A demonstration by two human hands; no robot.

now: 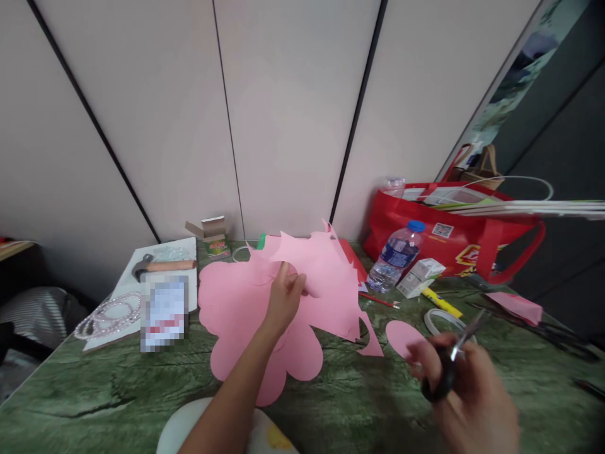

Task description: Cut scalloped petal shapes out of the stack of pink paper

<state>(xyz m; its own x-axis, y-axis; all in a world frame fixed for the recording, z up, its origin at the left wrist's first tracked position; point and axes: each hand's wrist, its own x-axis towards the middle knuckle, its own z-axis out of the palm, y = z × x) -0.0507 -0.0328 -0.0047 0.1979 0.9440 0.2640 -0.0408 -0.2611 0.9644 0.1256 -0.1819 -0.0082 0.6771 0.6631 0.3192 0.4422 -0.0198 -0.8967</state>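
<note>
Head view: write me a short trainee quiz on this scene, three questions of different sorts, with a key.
1. Which tool does the person's right hand hold?
2. True or false: the bottle is in front of the red bag.
3. Choose one. The paper at the person's left hand is: (a) yellow, (b) pink, (c) blue.

Key: 1. Scissors. 2. True. 3. (b).
</note>
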